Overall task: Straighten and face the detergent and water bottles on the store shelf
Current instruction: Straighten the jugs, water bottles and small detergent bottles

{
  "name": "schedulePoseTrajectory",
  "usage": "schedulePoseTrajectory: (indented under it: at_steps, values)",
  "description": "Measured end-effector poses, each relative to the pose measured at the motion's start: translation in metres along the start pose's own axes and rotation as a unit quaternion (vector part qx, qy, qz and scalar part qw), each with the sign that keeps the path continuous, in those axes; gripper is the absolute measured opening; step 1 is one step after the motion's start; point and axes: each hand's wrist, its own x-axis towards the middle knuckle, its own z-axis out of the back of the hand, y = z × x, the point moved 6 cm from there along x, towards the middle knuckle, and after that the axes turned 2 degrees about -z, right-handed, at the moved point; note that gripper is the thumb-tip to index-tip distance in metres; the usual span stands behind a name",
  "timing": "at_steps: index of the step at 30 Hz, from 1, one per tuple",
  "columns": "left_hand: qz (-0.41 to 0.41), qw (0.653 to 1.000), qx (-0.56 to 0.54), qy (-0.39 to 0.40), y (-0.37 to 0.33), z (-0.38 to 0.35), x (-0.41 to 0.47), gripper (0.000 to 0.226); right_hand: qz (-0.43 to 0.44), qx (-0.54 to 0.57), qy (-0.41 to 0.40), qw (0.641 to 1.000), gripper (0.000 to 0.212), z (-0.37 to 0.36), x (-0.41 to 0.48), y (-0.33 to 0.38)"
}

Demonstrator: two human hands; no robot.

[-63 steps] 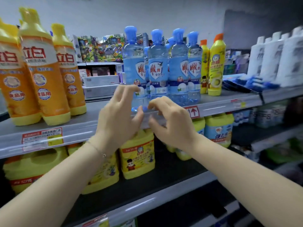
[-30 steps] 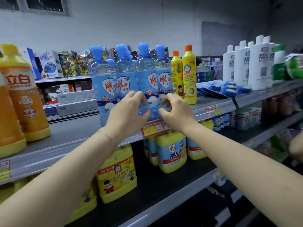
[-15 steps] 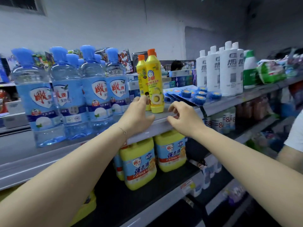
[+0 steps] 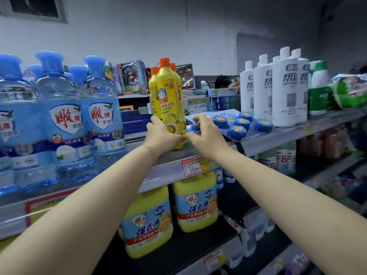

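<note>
L hand [image 4: 161, 133] grips yellow detergent bottle [image 4: 168, 92] at base. R hand [image 4: 206, 133] fingers curled beside it; hold unclear.

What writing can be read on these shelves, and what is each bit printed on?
"雕牌", "1次冲洗": blue-capped bottles.
"白猫": front yellow bottle.
"雕牌", "强去油", "食品用": yellow jugs on the shelf below.
"帮", then a blurred character: white bottles.
"8": small bottles on the shelf below.
Price tag: print too small to read.
</note>
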Motion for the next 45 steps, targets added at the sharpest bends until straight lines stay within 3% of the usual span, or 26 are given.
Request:
schedulePoseTrajectory:
  at_steps: [3,10,13,21,27,32,38,42,45]
  values:
    - [0.002,1.000,0.002,-0.005,0.002,-0.004,0.007,0.089,-0.028,0.016,0.031,0.999,0.046,-0.002,0.023,-0.002]
    - [-0.012,0.999,0.027,-0.036,0.010,-0.006,0.009,0.056,-0.086,0.011,0.092,0.992,0.051,-0.007,0.066,-0.018]
    - [-0.005,0.999,0.017,-0.035,0.010,-0.006,0.009,0.055,-0.105,0.023,0.131,0.986,0.055,-0.021,0.074,-0.026]
    - [0.007,0.999,-0.005,-0.042,0.014,-0.005,0.012,0.061,-0.115,0.042,0.144,0.982,0.037,-0.042,0.085,-0.035]
    - [0.007,0.999,0.007,-0.034,0.014,-0.009,0.013,0.065,-0.125,0.049,0.157,0.978,0.047,-0.046,0.089,-0.040]
    - [0.008,0.999,0.028,-0.028,0.014,-0.011,0.016,0.055,-0.098,0.007,0.156,0.983,0.038,-0.048,0.087,-0.038]
    - [0.002,0.999,0.026,-0.034,0.014,-0.011,0.016,0.062,-0.075,-0.080,0.168,0.980,0.039,-0.045,0.082,-0.031]
    - [-0.012,0.998,0.017,-0.060,0.011,-0.007,0.013,0.062,-0.025,-0.153,0.109,0.982,0.036,-0.023,0.076,-0.015]
    - [-0.062,0.986,-0.011,-0.154,-0.006,0.011,0.001,0.046,0.025,-0.199,0.002,0.980,0.024,0.001,0.060,0.013]
